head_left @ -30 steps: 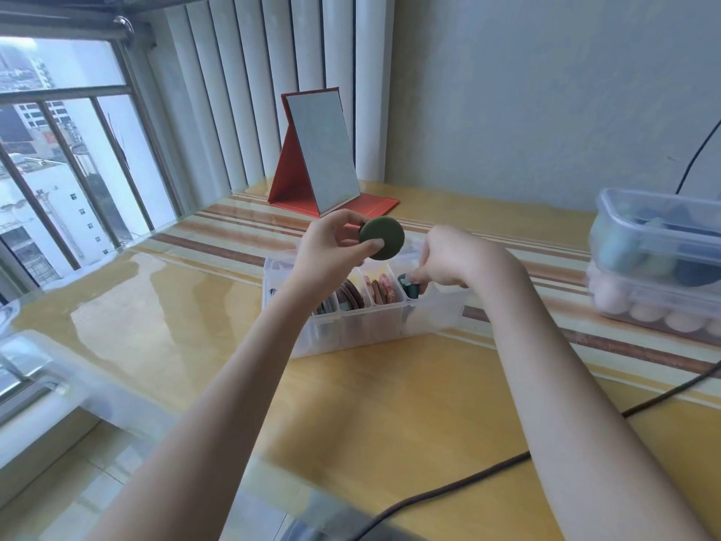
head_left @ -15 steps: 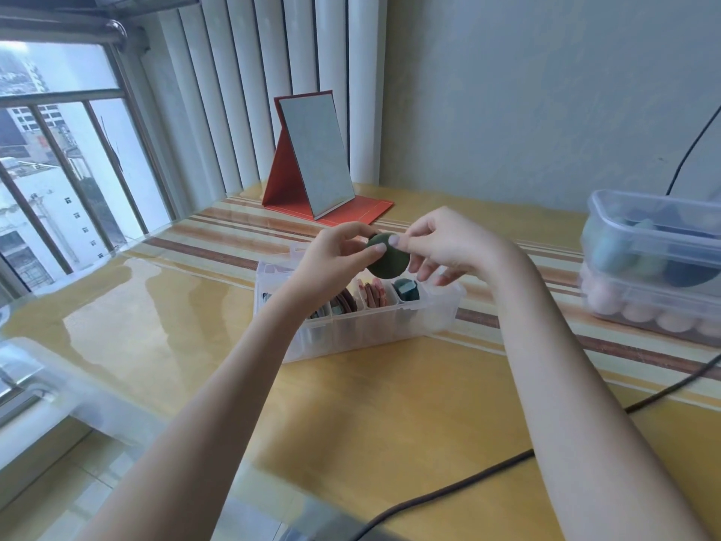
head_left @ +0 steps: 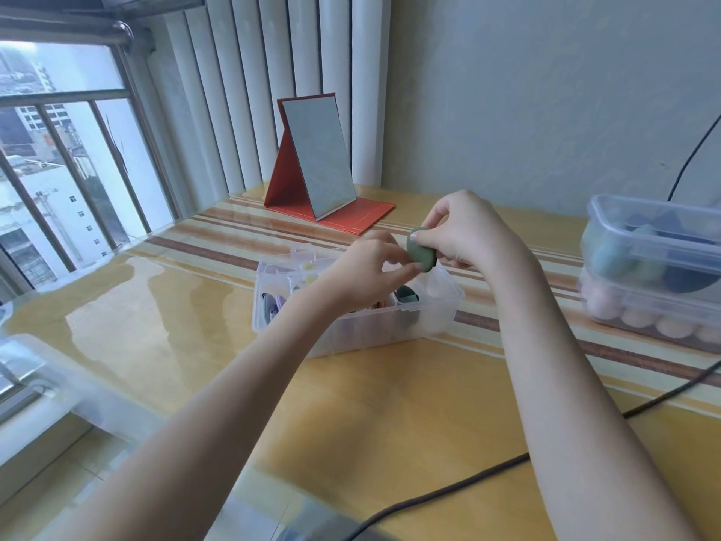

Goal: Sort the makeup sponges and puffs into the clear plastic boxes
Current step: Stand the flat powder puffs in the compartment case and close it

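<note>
The right hand (head_left: 464, 236) pinches a green puff (head_left: 419, 251) over the divided box (head_left: 441, 306), likely to slot it upright; the left hand (head_left: 366, 271), fingers loosely curled, touches its edge.

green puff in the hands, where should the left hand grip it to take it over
By the free lower-left rim of the green puff, coming from the left. The right hand pinches its upper right part, and the flat disc suits a thumb-and-finger pinch by the left hand.

Red folding mirror (head_left: 312, 165), dark cable (head_left: 448, 490), perhaps glass-topped table (head_left: 156, 326).
</note>
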### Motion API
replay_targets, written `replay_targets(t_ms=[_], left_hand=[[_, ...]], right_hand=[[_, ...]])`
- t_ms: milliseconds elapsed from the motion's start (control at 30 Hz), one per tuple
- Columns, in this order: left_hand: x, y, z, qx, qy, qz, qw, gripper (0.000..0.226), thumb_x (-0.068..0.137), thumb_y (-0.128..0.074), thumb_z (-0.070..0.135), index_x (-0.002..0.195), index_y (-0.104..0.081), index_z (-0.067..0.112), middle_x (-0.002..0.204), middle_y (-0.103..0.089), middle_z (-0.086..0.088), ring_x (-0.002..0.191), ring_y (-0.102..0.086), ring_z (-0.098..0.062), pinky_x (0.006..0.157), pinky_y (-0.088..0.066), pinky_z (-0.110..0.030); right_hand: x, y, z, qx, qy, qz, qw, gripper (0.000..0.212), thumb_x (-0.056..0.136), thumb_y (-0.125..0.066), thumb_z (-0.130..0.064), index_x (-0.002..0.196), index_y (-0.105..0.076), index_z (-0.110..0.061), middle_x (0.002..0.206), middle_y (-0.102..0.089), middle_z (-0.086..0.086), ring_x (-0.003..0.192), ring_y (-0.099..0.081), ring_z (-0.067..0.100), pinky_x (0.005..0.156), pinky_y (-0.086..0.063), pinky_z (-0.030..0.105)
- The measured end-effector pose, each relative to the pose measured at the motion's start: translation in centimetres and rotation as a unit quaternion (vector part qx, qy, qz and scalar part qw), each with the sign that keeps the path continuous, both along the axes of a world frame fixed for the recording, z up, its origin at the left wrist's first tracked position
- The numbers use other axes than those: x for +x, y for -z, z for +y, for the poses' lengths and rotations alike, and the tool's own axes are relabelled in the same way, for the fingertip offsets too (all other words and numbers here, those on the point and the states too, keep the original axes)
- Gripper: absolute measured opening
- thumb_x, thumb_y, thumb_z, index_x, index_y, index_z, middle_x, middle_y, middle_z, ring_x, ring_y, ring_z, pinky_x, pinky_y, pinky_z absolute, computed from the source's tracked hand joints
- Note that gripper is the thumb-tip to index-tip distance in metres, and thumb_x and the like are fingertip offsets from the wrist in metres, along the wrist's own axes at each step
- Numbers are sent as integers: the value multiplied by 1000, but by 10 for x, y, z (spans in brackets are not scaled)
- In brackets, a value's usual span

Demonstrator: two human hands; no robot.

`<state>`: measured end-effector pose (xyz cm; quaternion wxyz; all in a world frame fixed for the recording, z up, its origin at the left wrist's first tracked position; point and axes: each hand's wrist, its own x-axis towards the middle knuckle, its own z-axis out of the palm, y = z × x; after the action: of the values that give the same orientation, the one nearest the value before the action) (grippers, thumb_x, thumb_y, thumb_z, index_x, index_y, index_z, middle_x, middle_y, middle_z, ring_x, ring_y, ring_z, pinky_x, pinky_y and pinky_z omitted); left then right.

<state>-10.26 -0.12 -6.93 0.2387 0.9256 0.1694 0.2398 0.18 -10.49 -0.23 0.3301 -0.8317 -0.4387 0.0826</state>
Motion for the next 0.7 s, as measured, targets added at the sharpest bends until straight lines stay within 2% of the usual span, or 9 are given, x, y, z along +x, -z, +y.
replay_targets(t_ms=[67, 133, 267, 367, 467, 533, 633, 700], left_hand=[[2, 2, 0, -27, 18, 45, 998, 31, 94, -53, 41, 98, -74, 18, 106, -55, -1, 105, -42, -8, 89, -33, -26], [2, 4, 0, -39, 25, 44, 998, 33, 95, -50, 39, 101, -73, 17, 110, -54, -1, 108, -42, -9, 90, -32, -24], [-5, 0, -2, -57, -3, -52, 997, 19, 94, -54, 23, 95, -65, 9, 95, -67, -1, 88, -58, -11, 71, -40, -20], [-5, -1, -4, -58, 18, 20, 998, 21, 95, -49, 23, 90, -65, 11, 84, -65, 6, 79, -56, -8, 68, -40, -22], [-4, 1, -2, -55, 21, 66, 996, 37, 94, -39, 34, 88, -70, 15, 86, -67, 3, 90, -49, -11, 80, -37, -29], [-4, 1, -3, -33, 16, 89, 995, 41, 96, -34, 34, 89, -71, 17, 91, -65, 2, 100, -38, -12, 92, -30, -33], [-3, 0, -7, -7, 10, 129, 992, 48, 95, -28, 35, 95, -70, 12, 93, -62, 0, 102, -31, -12, 94, -24, -35], [-3, -1, -8, -27, 2, 122, 992, 52, 89, -24, 36, 86, -71, 14, 88, -62, -1, 103, -32, -11, 94, -26, -33]], right_hand=[[2, 0, -1, 3, 0, -9, 1000, 4, 84, -68, -18, 83, -65, -15, 67, -58, 1, 53, -49, 15, 50, -38, 22], [3, 1, 0, 4, 1, -9, 1000, 6, 85, -67, -20, 85, -64, -16, 69, -57, 0, 55, -49, 15, 51, -38, 23], [9, 2, 2, 51, 25, -10, 998, 10, 84, -66, -21, 83, -58, -16, 75, -62, 5, 59, -53, 22, 64, -50, 32], [7, -1, 1, 14, 6, 6, 1000, 11, 87, -67, -23, 84, -59, -15, 74, -64, 6, 57, -54, 19, 60, -49, 30], [4, 0, 0, -37, -11, 37, 999, 12, 89, -67, -23, 88, -59, -14, 67, -63, 7, 57, -53, 19, 50, -44, 25], [4, 0, 1, -42, -15, 44, 998, 13, 89, -67, -23, 88, -59, -13, 64, -62, 7, 56, -52, 19, 48, -42, 24], [3, -2, 1, -51, -23, 48, 997, 13, 90, -67, -24, 86, -58, -15, 66, -64, 8, 56, -52, 18, 47, -42, 24], [2, -2, 1, -73, -33, 53, 995, 14, 90, -66, -22, 84, -56, -15, 66, -65, 9, 55, -52, 17, 47, -41, 24]])
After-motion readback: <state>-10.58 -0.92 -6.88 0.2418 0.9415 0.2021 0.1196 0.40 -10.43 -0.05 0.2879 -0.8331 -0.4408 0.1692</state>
